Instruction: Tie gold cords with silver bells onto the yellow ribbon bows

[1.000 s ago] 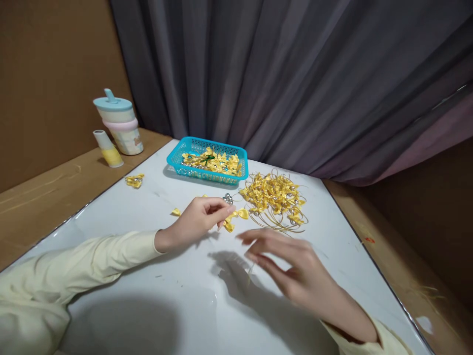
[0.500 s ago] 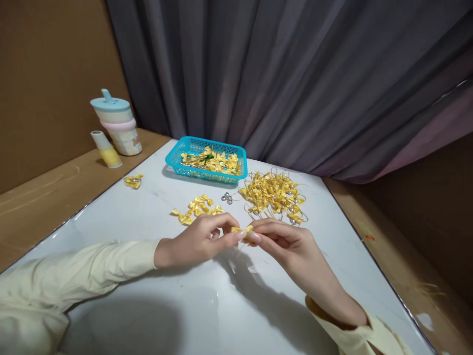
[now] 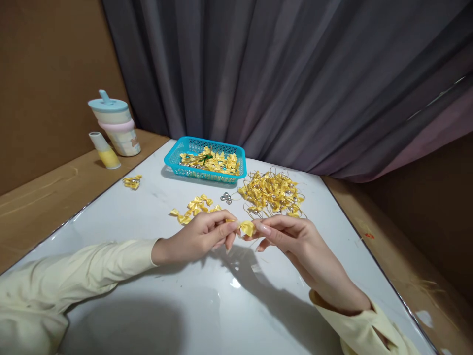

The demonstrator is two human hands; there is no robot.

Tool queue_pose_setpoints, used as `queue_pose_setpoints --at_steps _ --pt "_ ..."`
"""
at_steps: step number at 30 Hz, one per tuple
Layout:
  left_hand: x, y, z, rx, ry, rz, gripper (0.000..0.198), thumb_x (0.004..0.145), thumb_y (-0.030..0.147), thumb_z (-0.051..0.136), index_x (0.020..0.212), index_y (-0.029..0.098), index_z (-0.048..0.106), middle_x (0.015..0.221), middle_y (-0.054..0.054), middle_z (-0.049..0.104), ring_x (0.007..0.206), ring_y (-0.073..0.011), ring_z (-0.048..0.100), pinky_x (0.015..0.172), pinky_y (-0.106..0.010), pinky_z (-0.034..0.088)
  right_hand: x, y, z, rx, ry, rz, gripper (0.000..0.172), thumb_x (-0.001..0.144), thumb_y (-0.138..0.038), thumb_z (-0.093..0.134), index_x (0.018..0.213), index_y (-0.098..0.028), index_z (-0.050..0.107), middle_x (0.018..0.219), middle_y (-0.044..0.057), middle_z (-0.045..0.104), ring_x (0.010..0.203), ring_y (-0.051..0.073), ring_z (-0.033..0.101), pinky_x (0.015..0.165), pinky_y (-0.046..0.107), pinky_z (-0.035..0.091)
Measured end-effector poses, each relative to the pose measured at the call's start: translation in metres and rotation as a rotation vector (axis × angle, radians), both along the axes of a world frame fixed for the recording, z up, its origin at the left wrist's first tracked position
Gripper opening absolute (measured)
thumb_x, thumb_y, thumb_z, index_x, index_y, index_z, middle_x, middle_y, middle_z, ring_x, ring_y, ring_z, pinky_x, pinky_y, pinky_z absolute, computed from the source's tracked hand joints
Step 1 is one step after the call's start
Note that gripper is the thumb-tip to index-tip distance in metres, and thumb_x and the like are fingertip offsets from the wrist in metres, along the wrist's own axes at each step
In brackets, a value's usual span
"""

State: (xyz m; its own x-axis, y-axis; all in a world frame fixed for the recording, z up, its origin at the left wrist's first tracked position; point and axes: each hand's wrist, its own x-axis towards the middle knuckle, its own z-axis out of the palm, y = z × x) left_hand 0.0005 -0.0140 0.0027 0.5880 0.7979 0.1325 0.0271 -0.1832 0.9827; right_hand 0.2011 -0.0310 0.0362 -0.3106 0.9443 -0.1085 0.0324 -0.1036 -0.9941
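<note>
Between my two hands, above the white tabletop, is a small yellow ribbon bow (image 3: 247, 228). My left hand (image 3: 207, 234) pinches its left side between thumb and forefinger. Thumb and fingertips of my right hand (image 3: 293, 241) close on its right side. Behind my left hand lie several loose yellow bows (image 3: 195, 207), partly covered by it. A few silver bells (image 3: 225, 198) sit in a small cluster beyond my hands. To their right spreads a heap of yellow bows with bells and gold cord loops (image 3: 272, 192).
A blue mesh basket (image 3: 170, 160) of yellow bows stands at the table's far edge. A small bundle of bows (image 3: 132, 182) lies at the left. Beyond the left edge stand a lidded tumbler (image 3: 117, 128) and a yellow-white tube (image 3: 105, 152). A grey curtain (image 3: 236, 74) hangs behind.
The bow has turned so more of its face shows between my fingers. My fingertips have moved slightly apart, and fingers of both hands now reach down below the bow.
</note>
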Motion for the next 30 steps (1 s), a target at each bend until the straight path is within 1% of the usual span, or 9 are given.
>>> queue_pose_setpoints --at_steps 2,6,9,11,14,16,18,23,30 --pt "0.000 0.000 0.002 -0.010 -0.016 -0.013 0.027 0.092 0.036 0.041 0.078 0.015 0.053 0.059 0.002 0.053 0.050 -0.0078 0.039 0.049 -0.021 0.034 0.000 0.002 -0.001 -0.023 0.029 -0.003 0.013 0.075 -0.031 0.070 0.076 -0.018 0.073 0.075 0.004 0.070 0.070 0.013 0.065 0.062 0.023 0.055" --pt "0.000 0.000 0.004 -0.046 -0.022 -0.019 0.029 0.092 0.038 0.042 0.077 0.015 0.052 0.058 0.004 0.049 0.047 -0.0065 0.036 0.045 -0.021 0.030 0.000 0.003 -0.001 -0.037 0.025 -0.018 0.016 0.075 -0.032 0.070 0.077 -0.017 0.072 0.075 0.006 0.071 0.068 0.014 0.065 0.059 0.024 0.054" --pt "0.000 0.000 0.005 -0.085 -0.036 0.009 0.032 0.091 0.042 0.043 0.074 0.015 0.050 0.058 0.004 0.048 0.045 -0.0058 0.034 0.044 -0.021 0.028 -0.001 -0.002 0.003 0.056 -0.077 -0.096 0.018 0.075 -0.035 0.069 0.075 -0.016 0.070 0.073 0.006 0.071 0.059 0.014 0.064 0.054 0.025 0.054" --pt "0.001 0.000 0.005 -0.099 -0.044 0.036 0.033 0.090 0.042 0.044 0.072 0.016 0.048 0.057 0.004 0.047 0.045 -0.0058 0.035 0.044 -0.021 0.028 -0.002 -0.008 0.007 0.108 -0.151 -0.110 0.019 0.076 -0.036 0.067 0.076 -0.017 0.069 0.069 0.006 0.071 0.053 0.014 0.063 0.050 0.025 0.053" --pt "0.003 0.000 0.007 -0.129 -0.047 0.052 0.032 0.090 0.042 0.044 0.072 0.016 0.048 0.056 0.005 0.045 0.044 -0.0056 0.034 0.043 -0.021 0.027 -0.005 -0.017 0.010 0.107 -0.199 -0.025 0.021 0.079 -0.037 0.064 0.078 -0.017 0.071 0.062 0.005 0.069 0.049 0.014 0.062 0.048 0.024 0.052" --pt "0.004 -0.001 0.008 -0.152 -0.046 0.046 0.032 0.090 0.041 0.044 0.072 0.016 0.048 0.056 0.006 0.045 0.044 -0.0054 0.033 0.043 -0.021 0.027 -0.006 -0.021 0.008 0.087 -0.218 0.052 0.023 0.080 -0.038 0.063 0.076 -0.017 0.071 0.060 0.004 0.069 0.050 0.013 0.062 0.048 0.023 0.052" --pt "0.005 -0.001 0.009 -0.174 -0.048 0.042 0.031 0.090 0.041 0.044 0.071 0.016 0.048 0.055 0.006 0.045 0.043 -0.0052 0.033 0.042 -0.020 0.027 -0.007 -0.021 0.003 0.073 -0.230 0.092 0.024 0.080 -0.038 0.062 0.074 -0.017 0.072 0.059 0.004 0.068 0.049 0.013 0.062 0.049 0.022 0.052" --pt "0.004 -0.003 0.009 -0.213 -0.053 0.036 0.031 0.090 0.040 0.045 0.070 0.016 0.047 0.055 0.006 0.047 0.043 -0.0048 0.032 0.041 -0.020 0.025 -0.010 -0.019 -0.005 0.015 -0.210 0.092 0.025 0.079 -0.038 0.062 0.070 -0.016 0.071 0.057 0.003 0.067 0.046 0.011 0.060 0.048 0.020 0.050" --pt "0.004 -0.004 0.008 -0.241 -0.035 0.033 0.034 0.090 0.038 0.044 0.064 0.016 0.045 0.053 0.005 0.046 0.042 -0.0042 0.032 0.041 -0.019 0.025 -0.011 -0.020 -0.004 -0.007 -0.186 0.086 0.027 0.078 -0.039 0.063 0.067 -0.016 0.070 0.050 0.001 0.062 0.041 0.009 0.056 0.044 0.019 0.048"
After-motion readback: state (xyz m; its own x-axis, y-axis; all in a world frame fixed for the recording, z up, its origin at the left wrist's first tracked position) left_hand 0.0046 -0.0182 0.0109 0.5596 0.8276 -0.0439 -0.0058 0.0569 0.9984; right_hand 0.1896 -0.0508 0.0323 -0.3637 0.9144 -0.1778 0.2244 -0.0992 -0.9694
